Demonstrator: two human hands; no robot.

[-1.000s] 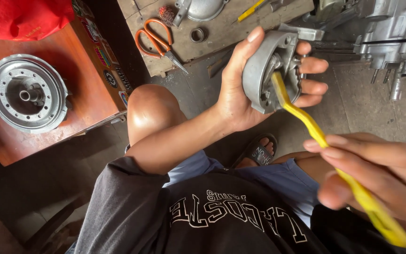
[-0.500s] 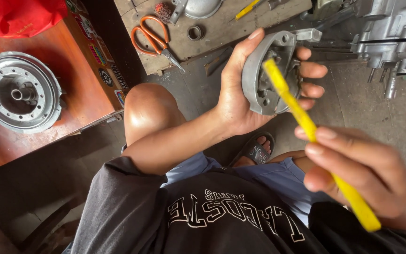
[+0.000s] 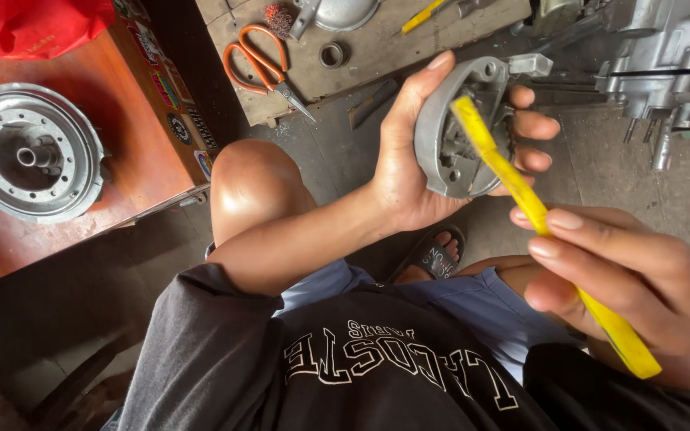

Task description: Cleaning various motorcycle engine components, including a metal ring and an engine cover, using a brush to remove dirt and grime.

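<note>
Gripping a grey metal part, left hand; right hand holds yellow brush above concrete floor.

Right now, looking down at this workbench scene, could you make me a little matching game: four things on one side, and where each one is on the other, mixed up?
Things:
1. grey metal part
2. yellow brush
3. orange scissors
4. round metal hub

Places:
A. lying on the grey board
B. resting on the red-brown table
C. gripped in the left hand
D. gripped in the right hand

Pairs: 1-C, the left hand wraps around it; 2-D, the right hand holds its handle, its head on the part; 3-A, on the grey board; 4-B, on the red-brown table.
</note>
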